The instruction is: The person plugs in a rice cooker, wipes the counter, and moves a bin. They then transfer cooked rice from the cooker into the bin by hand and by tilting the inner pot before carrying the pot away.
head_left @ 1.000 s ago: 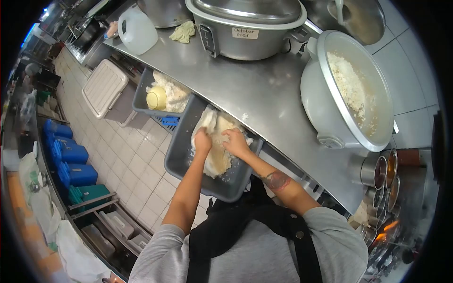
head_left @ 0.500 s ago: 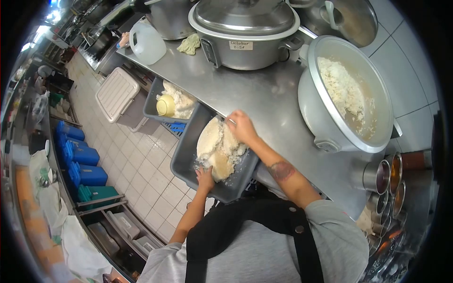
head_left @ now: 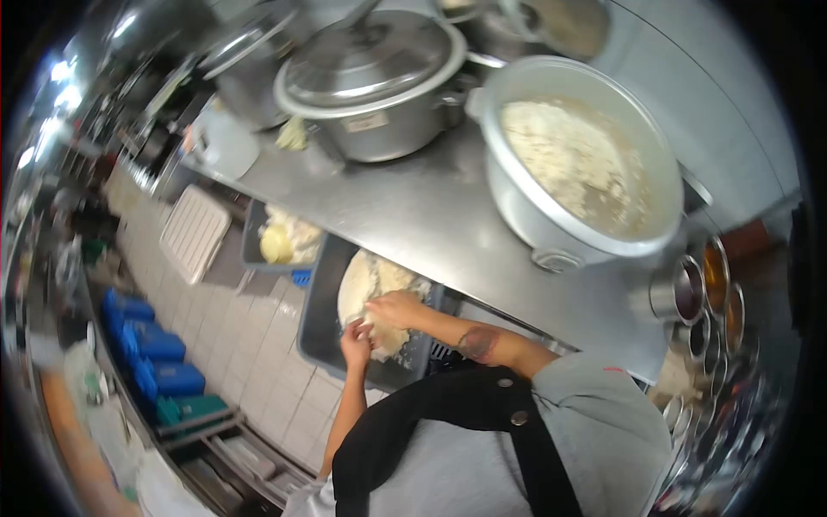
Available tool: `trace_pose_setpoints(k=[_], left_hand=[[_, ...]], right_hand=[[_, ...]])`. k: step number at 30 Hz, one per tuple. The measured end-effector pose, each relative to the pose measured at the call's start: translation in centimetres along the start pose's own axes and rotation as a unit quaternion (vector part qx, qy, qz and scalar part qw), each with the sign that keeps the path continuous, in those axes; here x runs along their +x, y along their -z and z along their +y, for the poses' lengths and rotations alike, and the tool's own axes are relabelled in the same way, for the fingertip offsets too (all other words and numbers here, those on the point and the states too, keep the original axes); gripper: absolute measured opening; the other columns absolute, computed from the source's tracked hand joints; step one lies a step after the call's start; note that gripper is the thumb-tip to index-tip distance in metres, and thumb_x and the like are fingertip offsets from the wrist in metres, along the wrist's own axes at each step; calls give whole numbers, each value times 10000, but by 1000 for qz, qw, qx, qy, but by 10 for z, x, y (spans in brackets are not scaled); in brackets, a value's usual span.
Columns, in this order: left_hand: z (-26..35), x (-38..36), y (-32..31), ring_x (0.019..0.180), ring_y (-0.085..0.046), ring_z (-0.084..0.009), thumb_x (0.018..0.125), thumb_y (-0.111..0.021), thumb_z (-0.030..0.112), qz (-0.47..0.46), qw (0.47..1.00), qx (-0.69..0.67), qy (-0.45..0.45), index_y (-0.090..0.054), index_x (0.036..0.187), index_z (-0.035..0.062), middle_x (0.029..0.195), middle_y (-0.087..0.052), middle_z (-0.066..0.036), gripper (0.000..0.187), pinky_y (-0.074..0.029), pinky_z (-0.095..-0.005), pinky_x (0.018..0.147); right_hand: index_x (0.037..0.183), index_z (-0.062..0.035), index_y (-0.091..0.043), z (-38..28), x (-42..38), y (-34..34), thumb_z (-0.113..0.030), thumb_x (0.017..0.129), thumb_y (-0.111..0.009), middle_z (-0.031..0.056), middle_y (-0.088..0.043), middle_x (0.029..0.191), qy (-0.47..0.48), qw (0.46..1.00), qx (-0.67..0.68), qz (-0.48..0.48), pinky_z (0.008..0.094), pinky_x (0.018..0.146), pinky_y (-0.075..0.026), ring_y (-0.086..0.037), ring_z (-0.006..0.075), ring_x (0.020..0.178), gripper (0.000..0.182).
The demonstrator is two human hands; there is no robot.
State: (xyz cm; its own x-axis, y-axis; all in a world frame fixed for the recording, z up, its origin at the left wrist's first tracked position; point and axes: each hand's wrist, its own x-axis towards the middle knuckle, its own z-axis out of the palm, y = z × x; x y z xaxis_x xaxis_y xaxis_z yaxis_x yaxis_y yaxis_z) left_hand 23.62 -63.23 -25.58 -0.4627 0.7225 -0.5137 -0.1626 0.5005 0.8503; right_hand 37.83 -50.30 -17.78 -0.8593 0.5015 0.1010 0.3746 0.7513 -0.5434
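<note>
Counter point(head_left: 448, 215): a steel worktop runs across our view.
Open pot point(head_left: 577, 172): a large pot on the counter, holding white rice.
Lidded pot point(head_left: 370, 82): a 2nd big pot, behind it.
Grey tub point(head_left: 323, 323): sits below the counter edge, in front of us.
Rice slab point(head_left: 366, 280): a pale caked mass lying inside the tub.
Right hand point(head_left: 394, 310): fingers curled down, pressing on the slab.
Left hand point(head_left: 355, 343): fingers bent, gripping the slab's near edge; our 2 hands touch.

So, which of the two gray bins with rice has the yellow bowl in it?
The farther gray bin, toward the white crate; the yellow bowl sits inside. The nearer bin holds both hands instead.
</note>
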Motion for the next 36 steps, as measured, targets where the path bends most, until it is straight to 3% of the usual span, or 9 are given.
trace_pose_setpoints(k=[6,11,16,19,22,25,31,34,36], left_hand=[[-21,13,5,1282,-294,-311,608,-562,-109,82,944,306,-88,-351,1330,65,1373,-264,-224,772,-407,-359,935],[-8,-6,-10,932,-591,-309,607,-720,7,-26,975,221,-2,-517,1178,26,1052,-577,-224,607,-472,-336,827],[23,-15,-43,501,-595,-251,690,-723,337,233,907,336,-99,-584,592,-2,525,-590,-107,379,-479,-380,525],[45,-23,-77,1119,-459,-400,634,-697,541,212,782,568,-146,-569,1104,35,1145,-516,-284,703,-366,-482,913],[150,-52,-114,1267,-217,-460,654,-684,547,76,817,566,-83,-423,1283,59,1359,-279,-297,837,-225,-518,1008],[185,13,-141,896,-607,-241,881,-498,364,-54,929,237,-279,-608,1015,-39,942,-635,-206,439,-448,-307,788],[354,13,-269,694,-560,-197,897,-456,401,-113,932,141,-315,-595,833,-33,707,-590,-115,460,-446,-318,646],[384,3,-315,728,-583,-295,873,-509,328,-36,902,287,-319,-565,904,-29,824,-578,-177,363,-460,-367,654],[377,10,-336,795,-572,-401,844,-532,220,153,705,343,-601,-494,1042,-21,973,-514,-240,313,-467,-439,685]], right_hand=[[1352,-91,-329,-2,3,1,48,737,-451,305,-410,1259,-32,989,120,-79,416,877,-452,-501,390,1099,642],[1354,-184,-334,-33,-24,121,69,689,-487,241,-270,1394,-62,966,38,-247,413,1011,-346,-322,356,1273,728],[1138,-125,-559,-5,-101,301,-105,743,-594,122,-484,1219,14,981,120,151,399,966,-375,-483,295,1113,397],[1107,-83,-576,31,-173,404,-72,749,-622,49,-548,1140,-121,934,128,312,295,828,-468,-517,190,1051,360],[1095,-76,-570,106,-247,452,-167,748,-647,120,-567,1090,-294,838,-103,448,344,810,-454,-551,253,970,368],[1098,-19,-566,198,-312,467,-235,735,-670,135,-595,993,-406,775,-232,425,327,766,-472,-577,229,911,435],[1116,-3,-546,251,-318,465,-282,705,-685,165,-592,929,-464,776,-30,427,377,813,-440,-558,314,915,515],[1095,-2,-563,236,-304,460,-241,705,-688,167,-579,975,-473,747,-166,436,377,832,-437,-552,316,930,475],[1074,-2,-578,226,-290,462,-217,711,-684,170,-570,998,-451,719,-299,436,374,842,-435,-549,312,940,435]])
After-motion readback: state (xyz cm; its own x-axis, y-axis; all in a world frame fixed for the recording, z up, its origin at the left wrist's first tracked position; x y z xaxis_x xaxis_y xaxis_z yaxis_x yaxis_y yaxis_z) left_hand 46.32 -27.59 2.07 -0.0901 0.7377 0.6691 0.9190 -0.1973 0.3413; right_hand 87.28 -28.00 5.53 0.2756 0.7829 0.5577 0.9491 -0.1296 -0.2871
